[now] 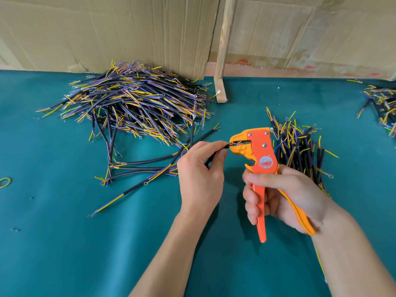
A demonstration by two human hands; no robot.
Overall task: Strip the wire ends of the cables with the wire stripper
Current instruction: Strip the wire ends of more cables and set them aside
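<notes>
Cable (211,158) pinched by left hand (200,168) enters wire stripper (255,155), gripped by right hand (278,194).

Both hands are raised close together — left hand (200,168) pinching with fingertips, right hand (285,198) curled in a fist-like grip.

body: 2 bare forearms | left grip (200,168) bare | right grip (282,196) bare

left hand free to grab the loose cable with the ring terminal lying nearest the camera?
Probably not as is. The left hand pinches a black cable fed into the wire stripper, so its fingers are occupied. The loose cable lies bare on the green mat, nothing covering it.
</notes>
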